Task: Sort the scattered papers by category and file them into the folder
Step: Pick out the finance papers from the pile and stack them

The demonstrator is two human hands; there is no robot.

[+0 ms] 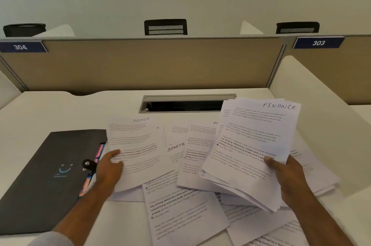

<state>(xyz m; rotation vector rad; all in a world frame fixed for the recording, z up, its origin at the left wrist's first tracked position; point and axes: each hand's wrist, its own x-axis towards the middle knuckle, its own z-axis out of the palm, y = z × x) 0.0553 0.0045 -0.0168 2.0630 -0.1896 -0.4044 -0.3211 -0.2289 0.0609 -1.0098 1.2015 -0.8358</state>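
A wide white desk (50,109) backed by a tan fabric partition (140,65) carries a loose spread of white printed paper sheets (180,205) across its middle and right. At the left lies a dark grey flat folder (40,175) with a snap strap, closed, coloured tabs showing at its right edge. The right hand (289,181) is clenched on a thick stack of white sheets (251,145), raised off the desk, its top page headed FINANCE. The left hand (109,167) pinches the left edge of a single white sheet headed ADMIN (136,145), just beside the folder. A page marked SPORTS (175,147) lies between the two.
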